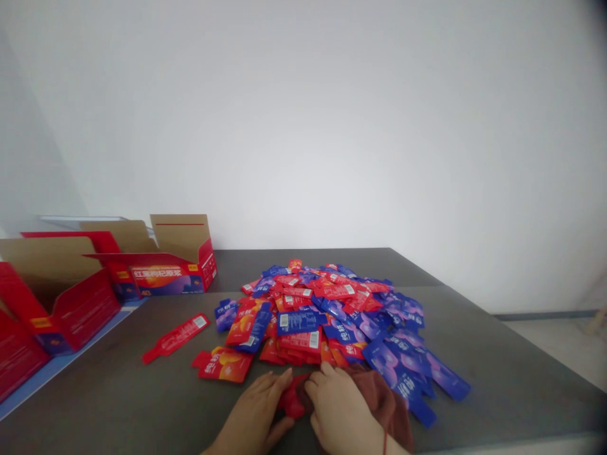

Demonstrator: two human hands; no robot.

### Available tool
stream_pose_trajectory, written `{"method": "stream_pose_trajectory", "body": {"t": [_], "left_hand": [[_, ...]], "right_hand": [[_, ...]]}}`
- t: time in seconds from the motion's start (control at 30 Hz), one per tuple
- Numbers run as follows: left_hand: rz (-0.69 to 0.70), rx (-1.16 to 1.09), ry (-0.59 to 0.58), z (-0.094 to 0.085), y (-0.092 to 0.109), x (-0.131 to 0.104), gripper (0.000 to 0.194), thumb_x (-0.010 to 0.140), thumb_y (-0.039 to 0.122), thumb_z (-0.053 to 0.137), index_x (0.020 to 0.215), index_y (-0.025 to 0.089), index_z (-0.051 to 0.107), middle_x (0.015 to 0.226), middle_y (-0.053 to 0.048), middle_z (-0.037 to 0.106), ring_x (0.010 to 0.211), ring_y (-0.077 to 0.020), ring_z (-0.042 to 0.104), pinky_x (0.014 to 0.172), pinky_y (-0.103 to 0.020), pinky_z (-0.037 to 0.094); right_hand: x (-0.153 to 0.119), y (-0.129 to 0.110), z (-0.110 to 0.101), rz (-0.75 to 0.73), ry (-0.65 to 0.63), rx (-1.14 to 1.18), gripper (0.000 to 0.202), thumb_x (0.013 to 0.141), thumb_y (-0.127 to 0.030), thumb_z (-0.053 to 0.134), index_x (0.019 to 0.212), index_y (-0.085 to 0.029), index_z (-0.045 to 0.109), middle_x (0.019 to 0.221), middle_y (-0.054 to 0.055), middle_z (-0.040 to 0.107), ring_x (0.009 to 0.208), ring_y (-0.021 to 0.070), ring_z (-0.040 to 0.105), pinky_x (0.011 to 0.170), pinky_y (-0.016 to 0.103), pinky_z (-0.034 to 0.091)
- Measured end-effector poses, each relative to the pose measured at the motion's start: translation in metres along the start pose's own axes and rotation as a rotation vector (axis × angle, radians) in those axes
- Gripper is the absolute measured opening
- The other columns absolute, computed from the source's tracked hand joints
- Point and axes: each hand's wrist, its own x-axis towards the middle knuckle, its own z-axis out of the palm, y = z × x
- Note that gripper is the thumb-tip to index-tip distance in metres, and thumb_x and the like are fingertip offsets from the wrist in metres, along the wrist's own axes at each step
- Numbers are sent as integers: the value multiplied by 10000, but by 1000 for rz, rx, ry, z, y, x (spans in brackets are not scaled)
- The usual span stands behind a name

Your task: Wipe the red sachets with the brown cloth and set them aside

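Note:
At the front edge of the table my left hand [258, 411] is closed on a red packet [293, 399], its thumb and fingers at the packet's left side. My right hand [339, 407] is closed on a brown cloth [382, 404], which bunches against the red packet and trails under the hand to the right. Just behind both hands lies a heap of red packets [301, 341] and blue packets [401, 360]. An orange-and-red packet [225, 364] lies left of the heap, with a slim red packet [176, 338] farther left.
Open red cartons with brown insides stand along the left side, one at the back [165, 273] and one nearer [85, 309]. A blue-and-white edge shows beneath them. The dark table [502, 379] reaches toward a pale wall [360, 139].

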Motion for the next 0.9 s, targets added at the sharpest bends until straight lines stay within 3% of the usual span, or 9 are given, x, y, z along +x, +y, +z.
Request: {"method": "stream_pose_trajectory", "body": {"t": [0.13,0.33,0.5,0.6,0.73,0.9], "left_hand": [[-19,14,-1,-2,2,-3,683,809,202,664,1442,260,415,1384,-65,583,1279,-297,514,1125,-479,386],[9,-4,-26,-4,5,-1,871,739,137,710,1490,255,286,1394,-61,574,1299,-271,487,1150,-500,344],[5,-8,-30,-2,4,-1,856,742,124,663,1493,244,271,1360,-58,600,1296,-277,479,1153,-528,326],[31,-22,-9,1,1,-4,935,691,112,637,1515,233,212,1366,-67,592,1309,-287,459,1151,-540,326],[136,-85,65,0,-7,-8,885,719,54,475,1527,250,174,1441,-71,516,1342,-243,435,1155,-507,337],[168,-197,90,-4,-12,-7,850,745,27,360,1539,252,158,1422,-59,537,1314,-198,473,1139,-453,376]], "right_hand": [[4,-2,0,65,35,-80,234,857,-209,558,1020,-109,692,1032,157,686,1067,307,559,911,452,411],[14,-24,13,-119,-22,-143,341,887,-209,555,1178,-60,649,1116,173,664,1075,300,539,905,455,429],[-3,0,27,-263,9,-71,256,859,-223,602,1098,-181,685,1123,66,671,1093,272,520,913,433,437],[-8,7,30,-255,23,-72,231,868,-241,606,1078,-191,691,1126,52,672,1091,269,517,895,425,446],[4,-12,30,-225,30,-136,235,924,-207,538,1106,-164,681,1087,77,680,1061,266,540,884,442,454],[21,-37,35,-335,26,-183,251,938,-192,534,1140,-147,677,1133,84,677,1104,269,533,872,433,460]]}}
